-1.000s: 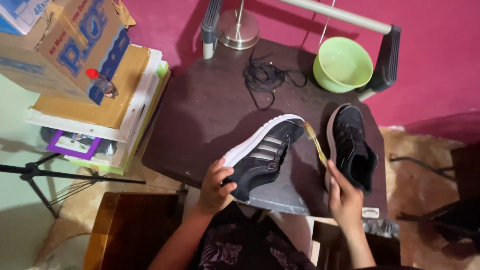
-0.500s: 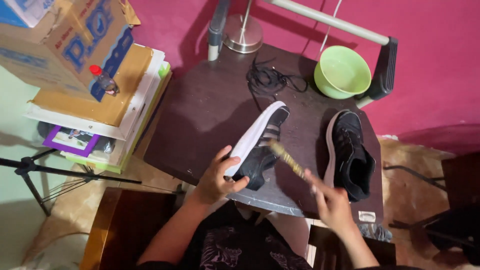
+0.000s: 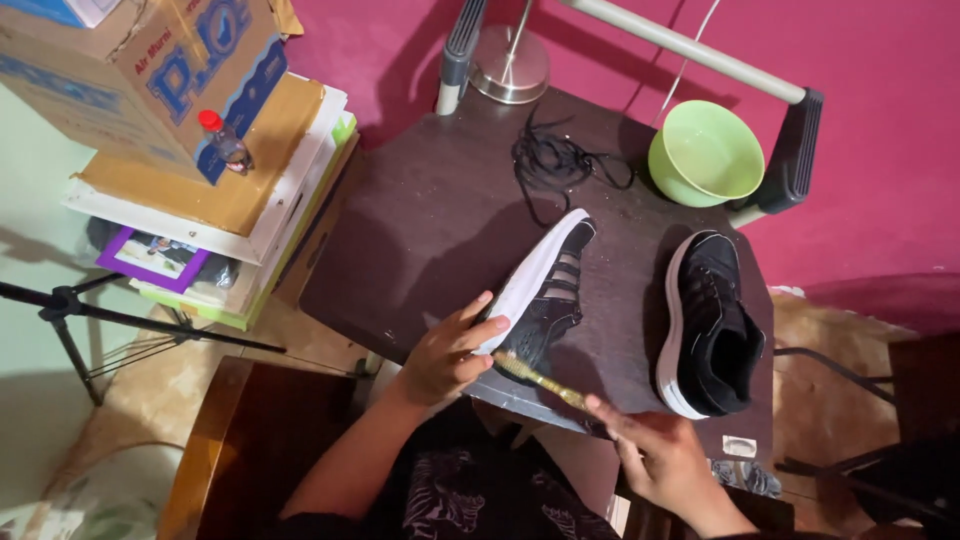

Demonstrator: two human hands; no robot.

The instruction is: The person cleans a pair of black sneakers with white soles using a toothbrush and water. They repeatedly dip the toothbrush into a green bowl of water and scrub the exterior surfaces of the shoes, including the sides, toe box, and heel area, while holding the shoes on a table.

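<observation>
My left hand grips a black sneaker with white stripes and a white sole, tilted on its side above the dark table. My right hand holds a thin yellowish brush whose tip touches the shoe's heel area. A second black sneaker lies flat on the table to the right. Loose black laces lie at the table's far side.
A light green bowl sits at the table's back right beside a metal lamp base. At left, a cardboard box and a small red-capped bottle rest on stacked boards. A tripod stands lower left.
The held sneaker has been turned so its white sole faces left and up. My right hand has dropped lower and brought the brush against the shoe's heel.
</observation>
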